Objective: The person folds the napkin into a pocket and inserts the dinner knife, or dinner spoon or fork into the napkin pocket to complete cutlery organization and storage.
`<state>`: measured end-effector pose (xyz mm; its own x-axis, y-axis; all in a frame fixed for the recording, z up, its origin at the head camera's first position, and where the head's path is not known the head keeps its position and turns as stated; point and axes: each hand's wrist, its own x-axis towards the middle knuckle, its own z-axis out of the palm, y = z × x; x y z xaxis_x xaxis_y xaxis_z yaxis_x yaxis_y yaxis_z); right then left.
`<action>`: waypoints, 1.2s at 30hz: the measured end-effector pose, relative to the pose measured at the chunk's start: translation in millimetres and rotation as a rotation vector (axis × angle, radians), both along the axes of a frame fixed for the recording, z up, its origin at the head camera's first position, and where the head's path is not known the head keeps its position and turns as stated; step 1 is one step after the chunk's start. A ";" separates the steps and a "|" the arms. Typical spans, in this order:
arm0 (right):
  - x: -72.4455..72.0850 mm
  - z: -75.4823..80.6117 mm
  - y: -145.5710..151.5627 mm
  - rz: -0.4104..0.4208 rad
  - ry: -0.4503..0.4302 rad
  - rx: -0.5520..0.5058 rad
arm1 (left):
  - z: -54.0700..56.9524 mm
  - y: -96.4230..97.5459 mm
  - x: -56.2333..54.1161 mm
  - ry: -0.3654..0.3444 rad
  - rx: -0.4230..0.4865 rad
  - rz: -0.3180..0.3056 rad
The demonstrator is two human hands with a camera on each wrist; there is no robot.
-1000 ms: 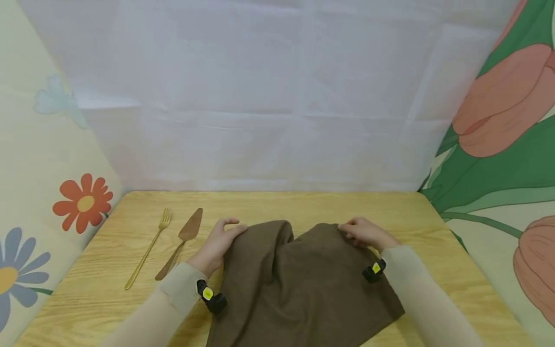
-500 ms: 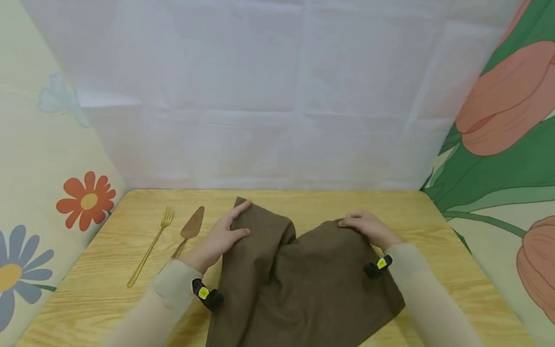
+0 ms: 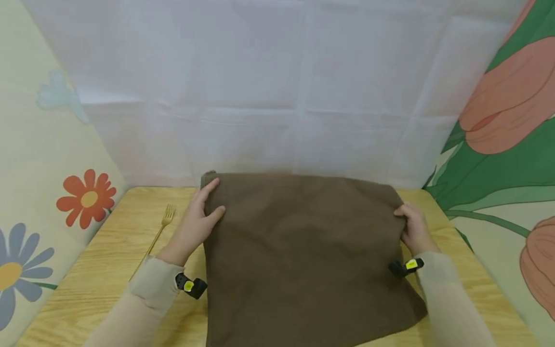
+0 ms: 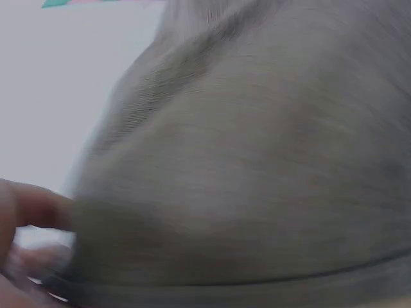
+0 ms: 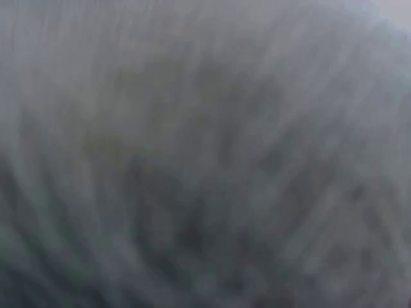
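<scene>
A brown cloth [image 3: 303, 250] is spread wide between both hands in the head view, its far edge raised against the white backdrop. My left hand [image 3: 191, 231] grips its left side near the far corner, with thumb and a finger showing on the near face. At the right side, my right hand [image 3: 416, 229] pinches the edge, thumb in front. The left wrist view has fingers [image 4: 38, 208] at the border of the cloth [image 4: 244, 173], which fills most of that picture. Only blurred cloth [image 5: 205, 160] shows in the right wrist view.
A gold fork [image 3: 166, 217] lies on the wooden table [image 3: 99, 250], its handle partly behind the left sleeve. A white sheet [image 3: 260, 86] hangs at the back. Flower-printed panels [image 3: 503, 202] stand on both sides.
The bunched cloth has been pulled flat and its far edge lifted. My left hand moved left and up, my right hand moved right. The cake server beside the fork is now hidden.
</scene>
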<state>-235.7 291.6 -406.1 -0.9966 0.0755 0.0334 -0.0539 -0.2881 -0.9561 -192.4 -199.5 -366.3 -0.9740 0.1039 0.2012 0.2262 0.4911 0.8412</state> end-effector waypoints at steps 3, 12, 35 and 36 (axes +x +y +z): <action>-1.3 -11.0 9.4 0.043 -0.200 0.284 | -16.9 -1.1 -6.5 -0.173 -0.123 -0.015; 3.5 -24.7 23.0 0.322 -0.392 0.720 | -51.5 -0.5 -12.7 -0.394 -0.249 -0.123; -7.6 -16.6 11.1 0.205 -0.400 0.800 | -45.8 10.5 -53.5 0.013 -0.511 0.081; -7.2 -16.7 11.9 0.212 -0.400 0.807 | -46.3 9.8 -54.7 -0.002 -0.497 0.076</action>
<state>-242.9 303.5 -422.8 -0.9355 -0.0059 -0.3534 0.3017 0.5076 -0.8071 -247.1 -189.7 -412.5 -0.9829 0.1154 0.1432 0.1726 0.8478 0.5015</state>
